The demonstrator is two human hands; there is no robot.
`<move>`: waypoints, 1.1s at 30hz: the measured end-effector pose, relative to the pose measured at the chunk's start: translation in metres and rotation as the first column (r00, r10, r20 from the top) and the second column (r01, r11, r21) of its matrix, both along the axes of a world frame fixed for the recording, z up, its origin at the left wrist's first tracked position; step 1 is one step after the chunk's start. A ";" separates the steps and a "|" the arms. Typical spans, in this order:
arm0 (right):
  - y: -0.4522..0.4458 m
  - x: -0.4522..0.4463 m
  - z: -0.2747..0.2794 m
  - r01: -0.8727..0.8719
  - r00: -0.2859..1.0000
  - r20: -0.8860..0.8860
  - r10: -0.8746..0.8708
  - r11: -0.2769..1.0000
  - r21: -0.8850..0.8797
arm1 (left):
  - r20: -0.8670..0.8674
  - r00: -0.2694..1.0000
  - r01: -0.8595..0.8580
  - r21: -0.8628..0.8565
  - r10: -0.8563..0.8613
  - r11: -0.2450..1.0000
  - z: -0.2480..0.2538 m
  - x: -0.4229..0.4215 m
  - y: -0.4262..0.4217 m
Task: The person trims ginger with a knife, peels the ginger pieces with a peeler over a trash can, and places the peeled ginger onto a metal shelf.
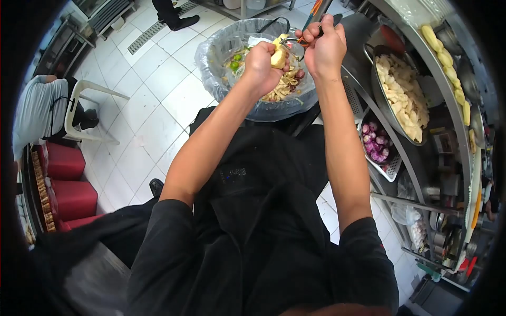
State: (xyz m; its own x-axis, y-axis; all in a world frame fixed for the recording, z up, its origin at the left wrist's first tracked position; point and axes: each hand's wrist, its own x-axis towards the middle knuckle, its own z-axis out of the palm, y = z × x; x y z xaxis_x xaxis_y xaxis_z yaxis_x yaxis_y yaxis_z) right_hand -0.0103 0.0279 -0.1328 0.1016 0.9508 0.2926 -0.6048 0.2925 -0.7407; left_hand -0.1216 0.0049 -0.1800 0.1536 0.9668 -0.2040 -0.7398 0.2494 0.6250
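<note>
While I hold both hands over the bin (274, 112) at 12 o'clock, its rounded rim curves around beneath them. The tiled floor (166, 95) gives open room from 10 to 11 o'clock, as far as the white chair (78, 97) near 10 and the red stools (68, 160) at 9. At 2 o'clock a metal shelf edge (450, 73) bows past my right forearm, well apart from it.

Clear, crinkled plastic lines the bin, and thin, curled scraps (279, 94) lie inside with a few glossy green bits (235, 64). Chunky pale pieces (400, 95) fill a deep metal pan (385, 111) at 2 o'clock; below it, around 3, sit round, shiny purple bulbs (375, 142).

My left hand (262, 69) is closed around a smooth pale yellow piece (278, 58), its end showing between thumb and fingers, above the bin. My right hand (325, 51) is curled tight on a slim metal tool (289, 40) just beside that piece; I cannot tell whether they touch.
</note>
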 end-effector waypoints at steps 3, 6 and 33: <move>-0.001 -0.004 0.000 -0.017 1.000 -0.004 0.017 1.000 -0.003 | -0.043 0.999 -0.029 -0.002 0.029 1.000 0.013 0.005 -0.011; 0.000 -0.006 0.000 -0.040 0.999 -0.014 0.040 0.999 0.006 | 0.044 0.999 -0.003 0.014 0.002 1.000 0.016 0.005 -0.015; 0.057 -0.004 -0.032 0.362 0.851 0.341 -0.400 0.916 0.171 | 0.151 0.976 0.130 0.170 -0.157 0.977 0.010 -0.012 -0.044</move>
